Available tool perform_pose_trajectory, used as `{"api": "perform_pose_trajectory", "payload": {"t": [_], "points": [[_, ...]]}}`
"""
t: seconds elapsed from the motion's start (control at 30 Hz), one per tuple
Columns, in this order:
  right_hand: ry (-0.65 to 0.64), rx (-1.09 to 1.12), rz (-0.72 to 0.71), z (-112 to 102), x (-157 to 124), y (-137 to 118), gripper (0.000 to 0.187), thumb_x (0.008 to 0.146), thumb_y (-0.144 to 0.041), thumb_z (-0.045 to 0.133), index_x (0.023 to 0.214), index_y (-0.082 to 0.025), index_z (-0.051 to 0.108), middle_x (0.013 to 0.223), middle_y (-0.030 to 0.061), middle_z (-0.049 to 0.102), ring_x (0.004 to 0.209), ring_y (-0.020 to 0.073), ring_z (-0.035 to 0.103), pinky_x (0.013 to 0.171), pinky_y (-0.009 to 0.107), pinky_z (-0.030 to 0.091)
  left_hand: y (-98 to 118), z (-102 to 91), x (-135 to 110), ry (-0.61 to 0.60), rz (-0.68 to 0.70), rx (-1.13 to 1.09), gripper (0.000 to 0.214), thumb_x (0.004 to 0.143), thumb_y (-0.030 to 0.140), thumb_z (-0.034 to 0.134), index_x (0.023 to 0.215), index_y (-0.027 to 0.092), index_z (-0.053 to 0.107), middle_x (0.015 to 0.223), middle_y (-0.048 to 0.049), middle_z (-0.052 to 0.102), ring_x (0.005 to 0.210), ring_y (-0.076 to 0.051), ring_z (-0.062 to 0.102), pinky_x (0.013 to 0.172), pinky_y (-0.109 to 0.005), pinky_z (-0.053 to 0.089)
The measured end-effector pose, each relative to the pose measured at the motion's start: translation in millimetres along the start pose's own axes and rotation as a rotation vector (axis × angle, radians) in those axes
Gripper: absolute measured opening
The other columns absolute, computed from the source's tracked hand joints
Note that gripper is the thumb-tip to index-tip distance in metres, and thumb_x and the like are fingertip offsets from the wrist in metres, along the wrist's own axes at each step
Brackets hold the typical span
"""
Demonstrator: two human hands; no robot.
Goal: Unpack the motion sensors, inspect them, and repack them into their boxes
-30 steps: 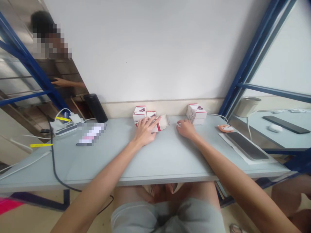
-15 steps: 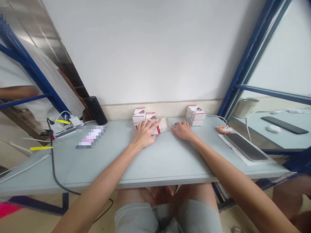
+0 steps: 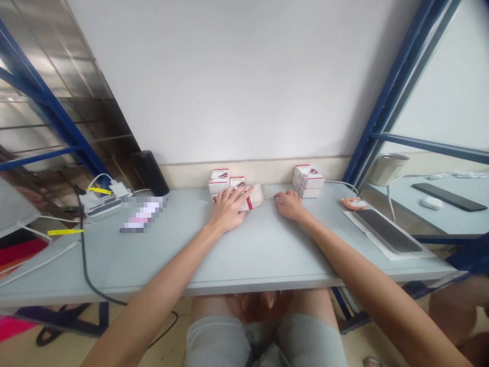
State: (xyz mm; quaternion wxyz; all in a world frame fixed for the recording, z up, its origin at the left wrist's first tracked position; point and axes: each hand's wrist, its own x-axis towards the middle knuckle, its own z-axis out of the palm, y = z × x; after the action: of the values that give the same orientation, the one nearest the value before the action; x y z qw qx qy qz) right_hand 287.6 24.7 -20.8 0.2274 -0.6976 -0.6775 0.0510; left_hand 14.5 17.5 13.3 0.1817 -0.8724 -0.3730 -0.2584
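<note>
My left hand (image 3: 230,208) lies with spread fingers over a white carton with a red stripe (image 3: 250,200), which sits tilted at the table's back. Behind that hand stand two small white-and-red boxes (image 3: 219,181) (image 3: 237,182). My right hand (image 3: 289,205) rests on the table with curled fingers, a little right of the carton. A small pale item may lie under its fingertips, too small to tell. A stack of similar white-and-red boxes (image 3: 307,181) stands just beyond my right hand.
A pale grey table (image 3: 252,260) runs across the view. On it lie a black cylinder (image 3: 150,173), a power strip (image 3: 103,205), a blurred phone (image 3: 143,214), a black cable (image 3: 82,250), an orange-and-white pouch (image 3: 353,204) and a dark tablet (image 3: 386,232) on white paper. A blue metal frame (image 3: 385,97) rises at the right.
My hands stay almost where they were, on and beside the carton. A person seen at the far left has moved out of view, and the view has shifted slightly.
</note>
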Motion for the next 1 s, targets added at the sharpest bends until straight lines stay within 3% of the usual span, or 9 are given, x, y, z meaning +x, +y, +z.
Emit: {"api": "perform_pose_trajectory", "payload": {"t": [0.47, 0.67, 0.87, 1.0], "points": [[0.059, 0.093, -0.067, -2.5, 4.4, 2.3, 0.041, 0.095, -0.017, 0.051, 0.133, -0.017, 0.068, 0.129, 0.0169, 0.061, 0.12, 0.0277, 0.06, 0.108, 0.037, 0.043, 1.9, -1.4, -0.1, -0.004, 0.004, 0.014, 0.079, 0.088, 0.02, 0.061, 0.163, 0.031, 0.04, 0.158, -0.0041, 0.054, 0.132, -0.034, 0.048, 0.112, -0.049, 0.036], [0.105, 0.088, -0.026, -2.6, 7.1, 8.0, 0.044, 0.093, -0.017, 0.053, 0.136, -0.017, 0.065, 0.13, 0.0187, 0.059, 0.127, 0.0327, 0.055, 0.11, 0.041, 0.042, 1.3, -1.4, 0.3, -0.013, -0.008, 0.001, 0.079, 0.088, 0.021, 0.061, 0.163, 0.032, 0.039, 0.158, -0.0041, 0.054, 0.133, -0.034, 0.048, 0.112, -0.049, 0.035], [0.088, 0.083, -0.031, -0.5, 5.0, 8.5, 0.037, 0.091, -0.016, 0.054, 0.122, -0.017, 0.073, 0.117, 0.0179, 0.065, 0.112, 0.0308, 0.062, 0.103, 0.04, 0.046, 1.6, -1.5, 0.4, -0.004, -0.005, -0.006, 0.079, 0.087, 0.02, 0.062, 0.162, 0.03, 0.041, 0.157, -0.0037, 0.055, 0.131, -0.033, 0.048, 0.112, -0.047, 0.035], [0.154, 0.116, -0.07, -11.7, 0.9, -1.7, 0.041, 0.09, -0.016, 0.056, 0.128, -0.015, 0.07, 0.124, 0.0179, 0.064, 0.115, 0.0307, 0.062, 0.106, 0.041, 0.046, 1.6, -1.6, 0.7, -0.014, -0.001, -0.009, 0.079, 0.087, 0.02, 0.061, 0.163, 0.031, 0.04, 0.158, -0.0041, 0.054, 0.132, -0.034, 0.048, 0.113, -0.048, 0.035]]}}
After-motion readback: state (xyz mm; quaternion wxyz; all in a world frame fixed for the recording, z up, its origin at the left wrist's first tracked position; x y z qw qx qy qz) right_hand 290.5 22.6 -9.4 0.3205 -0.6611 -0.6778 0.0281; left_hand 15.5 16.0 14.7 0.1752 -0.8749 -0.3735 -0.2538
